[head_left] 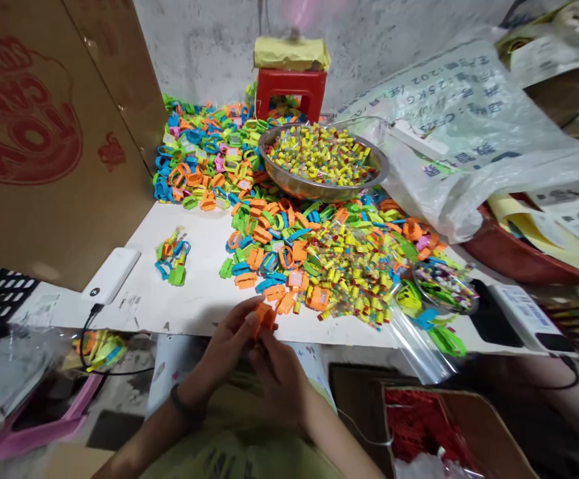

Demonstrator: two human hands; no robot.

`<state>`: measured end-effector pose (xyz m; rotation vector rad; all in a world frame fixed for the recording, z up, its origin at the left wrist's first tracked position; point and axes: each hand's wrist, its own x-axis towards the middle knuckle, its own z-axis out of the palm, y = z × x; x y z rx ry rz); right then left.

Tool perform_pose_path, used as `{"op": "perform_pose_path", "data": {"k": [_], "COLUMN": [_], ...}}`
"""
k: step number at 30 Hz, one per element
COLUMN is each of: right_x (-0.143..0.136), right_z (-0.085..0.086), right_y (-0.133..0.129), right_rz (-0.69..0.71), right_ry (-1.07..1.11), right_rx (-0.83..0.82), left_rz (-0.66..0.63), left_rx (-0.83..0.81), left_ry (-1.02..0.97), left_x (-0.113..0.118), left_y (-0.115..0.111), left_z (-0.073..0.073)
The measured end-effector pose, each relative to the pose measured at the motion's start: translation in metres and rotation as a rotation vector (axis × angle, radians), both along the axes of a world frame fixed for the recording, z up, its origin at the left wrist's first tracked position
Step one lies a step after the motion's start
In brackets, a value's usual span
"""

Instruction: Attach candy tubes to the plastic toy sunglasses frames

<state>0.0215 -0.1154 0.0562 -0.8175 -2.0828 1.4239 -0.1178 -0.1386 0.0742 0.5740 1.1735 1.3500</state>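
Observation:
Just off the table's front edge, my left hand point(229, 342) is closed on an orange plastic toy watch point(265, 318). My right hand point(283, 372) grips the same piece from the right and below, its fingers partly hidden. Right beyond the hands, a pile of orange, green and blue toy watches point(269, 249) covers the table. Against that pile lies a heap of small yellow-and-red candy pieces point(352, 266) in clear wrap. A little group of bagged toy watches point(174, 258) sits apart on the left.
A metal bowl point(314, 191) of yellow pieces stands before a red stool point(291, 83). Left are a large carton point(54, 133) and a white power bank point(112, 276). A plastic sack point(449, 100), small bowl point(446, 287) and phone point(494, 316) lie right. Another person's arm shows at far right.

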Motion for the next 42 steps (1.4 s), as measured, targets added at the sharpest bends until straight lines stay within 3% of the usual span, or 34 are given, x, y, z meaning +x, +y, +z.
{"op": "perform_pose_path", "data": {"k": [3,6,9,12,18,22,25,28,32,37,42], "right_x": [0.009,0.016,0.019,0.020,0.017,0.019,0.023,0.027,0.032,0.036,0.032], "right_z": [0.009,0.014,0.016,0.017,0.015,0.013,0.013,0.017,0.023,0.017,-0.001], "right_y": [0.002,0.006,0.011,0.016,0.018,0.019,0.019,0.017,0.016,0.011,-0.001], "right_rz": [-0.127,-0.317,-0.325,-0.298,-0.375,-0.305,-0.229,-0.138,0.016,0.175,0.136], "right_ry": [0.121,0.203,0.155,0.105,0.158,0.150,0.071,-0.126,-0.460,-0.565,-0.597], "right_rx": [0.012,0.102,0.193,0.262,0.341,0.380,0.501,0.610,0.624,0.628,0.632], "left_rz": [-0.012,-0.089,-0.209,-0.260,-0.328,-0.355,-0.366,-0.406,-0.520,-0.714,-0.688], "left_rx": [0.126,0.214,0.266,0.288,0.317,0.300,0.263,0.206,0.097,-0.083,-0.216], "left_ry": [0.162,0.462,0.762,0.849,0.934,0.980,1.016,1.032,1.014,0.767,0.559], "left_x": [-0.006,-0.015,-0.019,-0.019,-0.020,-0.022,-0.022,-0.024,-0.027,-0.029,-0.029], "left_y": [-0.002,-0.003,-0.004,-0.005,-0.004,-0.003,-0.004,-0.005,-0.009,-0.014,-0.017], "left_z": [0.003,0.006,0.010,0.013,0.011,0.009,0.010,0.009,-0.002,-0.016,-0.021]}}
